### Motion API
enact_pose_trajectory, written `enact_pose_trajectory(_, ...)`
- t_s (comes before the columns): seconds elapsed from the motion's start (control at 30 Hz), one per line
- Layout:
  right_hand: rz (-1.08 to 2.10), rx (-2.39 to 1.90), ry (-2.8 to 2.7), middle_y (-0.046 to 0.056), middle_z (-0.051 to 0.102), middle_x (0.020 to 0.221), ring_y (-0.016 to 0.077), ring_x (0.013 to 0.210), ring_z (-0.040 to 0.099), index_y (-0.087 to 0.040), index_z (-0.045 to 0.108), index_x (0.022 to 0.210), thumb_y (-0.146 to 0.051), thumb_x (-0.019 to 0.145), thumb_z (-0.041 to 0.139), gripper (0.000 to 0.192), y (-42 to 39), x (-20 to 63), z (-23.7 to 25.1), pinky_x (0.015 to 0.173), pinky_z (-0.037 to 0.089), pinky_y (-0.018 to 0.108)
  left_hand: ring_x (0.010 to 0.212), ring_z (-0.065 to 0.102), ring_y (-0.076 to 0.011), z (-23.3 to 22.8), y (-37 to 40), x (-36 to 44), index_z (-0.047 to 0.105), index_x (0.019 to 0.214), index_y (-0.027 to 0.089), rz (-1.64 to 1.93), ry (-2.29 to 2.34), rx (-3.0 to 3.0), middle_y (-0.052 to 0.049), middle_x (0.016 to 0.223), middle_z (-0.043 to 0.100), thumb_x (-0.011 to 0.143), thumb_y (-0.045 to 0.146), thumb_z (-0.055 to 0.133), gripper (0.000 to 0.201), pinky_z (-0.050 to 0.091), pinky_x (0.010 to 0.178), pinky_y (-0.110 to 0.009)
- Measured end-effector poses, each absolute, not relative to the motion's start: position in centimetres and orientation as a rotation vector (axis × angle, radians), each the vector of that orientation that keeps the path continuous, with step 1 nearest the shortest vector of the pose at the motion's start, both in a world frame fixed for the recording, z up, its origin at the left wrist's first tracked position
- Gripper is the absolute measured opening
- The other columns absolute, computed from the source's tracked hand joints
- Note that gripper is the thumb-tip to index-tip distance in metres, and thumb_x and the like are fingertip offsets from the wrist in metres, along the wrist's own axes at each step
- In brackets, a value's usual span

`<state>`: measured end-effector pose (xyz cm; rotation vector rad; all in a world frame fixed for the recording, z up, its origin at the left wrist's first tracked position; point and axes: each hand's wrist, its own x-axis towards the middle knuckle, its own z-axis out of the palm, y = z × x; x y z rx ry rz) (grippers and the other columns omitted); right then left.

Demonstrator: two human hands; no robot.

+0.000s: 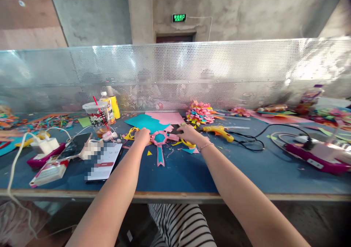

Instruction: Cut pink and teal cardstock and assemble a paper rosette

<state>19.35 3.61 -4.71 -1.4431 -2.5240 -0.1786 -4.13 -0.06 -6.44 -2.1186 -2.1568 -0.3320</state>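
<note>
**Two hands at work on a paper rosette**

A person seated at a blue surface (192,173) reaches forward with both arms to a pink-and-teal paper rosette (159,138), which lies flat near the middle of the surface with its ribbon tail pointing toward the person. The left hand (142,135), fingers curled under, presses down at the rosette's left edge. The right hand (189,133) rests just right of it, fingers bent over a small dark object; what it pinches cannot be told. Teal paper (142,122) and pink paper (164,117) lie just behind the rosette. A yellow glue gun (219,131) sits to the right, a plastic cup with a red straw (96,117) and a phone (74,145) to the left.
</note>
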Motion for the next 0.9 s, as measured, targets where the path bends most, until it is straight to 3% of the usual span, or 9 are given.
enact_pose_trajectory(0.1,-0.096,-1.392,-2.584,0.01,0.065,0.086,0.0197,0.081,0.056,-0.014,0.067,0.083,-0.052,0.081,0.045,0.044,2.8,18.8,-5.0,0.068,0.036,0.024,0.107,0.052,-0.0263,-6.7,0.1,-4.0,0.062,0.1,0.02,-0.292,-2.188,-2.117,-0.012,0.113,0.058,0.083,0.033,0.038,0.032,0.038,0.089,-0.04)
enact_pose_trajectory(0.2,0.007,-1.347,-2.562,0.009,0.065,0.082,0.0171,0.075,0.056,-0.014,0.066,0.078,-0.054,0.082,0.042,0.047,2.5,18.7,-5.3,0.063,0.035,0.022,0.108,0.051,-0.0275,-6.7,0.3,-4.0,0.058,0.105,0.019,-0.288,-2.203,-2.108,-0.013,0.115,0.058,0.081,0.041,0.041,0.036,0.036,0.09,-0.043)
enact_pose_trajectory(0.4,0.111,-1.331,-2.428,0.004,0.065,0.077,0.0128,0.069,0.055,-0.015,0.065,0.078,-0.023,0.074,0.056,0.012,3.9,18.6,-6.2,0.057,0.033,0.02,0.1,0.056,-0.0258,-6.6,0.8,-4.1,0.061,0.097,0.02,-0.326,-2.141,-2.087,-0.011,0.104,0.063,0.077,0.043,0.048,0.033,0.041,0.083,-0.036)
enact_pose_trajectory(0.57,0.116,-1.402,-2.224,0.002,0.063,0.072,0.012,0.066,0.054,-0.015,0.062,0.069,-0.01,0.066,0.053,0.011,4.4,18.3,-6.4,0.055,0.033,0.019,0.093,0.058,-0.0229,-6.8,0.8,-4.1,0.064,0.087,0.02,-0.362,-2.06,-2.131,-0.01,0.096,0.065,0.078,0.038,0.047,0.026,0.043,0.076,-0.031)
enact_pose_trajectory(0.7,0.122,-1.406,-2.066,0.004,0.063,0.078,0.0128,0.073,0.056,-0.015,0.061,0.085,-0.009,0.071,0.046,0.021,4.1,18.4,-5.9,0.063,0.038,0.019,0.093,0.058,-0.0212,-6.5,0.3,-4.0,0.064,0.087,0.019,-0.38,-2.085,-2.103,-0.009,0.094,0.065,0.079,0.037,0.047,0.026,0.042,0.076,-0.029)
enact_pose_trajectory(0.9,-0.012,-1.431,-2.082,0.011,0.058,0.107,0.016,0.098,0.053,-0.01,0.056,0.108,0.001,0.069,0.038,0.044,4.2,19.6,-5.4,0.084,0.038,0.022,0.091,0.057,-0.0216,-5.9,0.3,-3.9,0.06,0.091,0.017,-0.599,-2.128,-1.924,-0.011,0.095,0.063,0.086,0.035,0.035,0.031,0.04,0.076,-0.03)
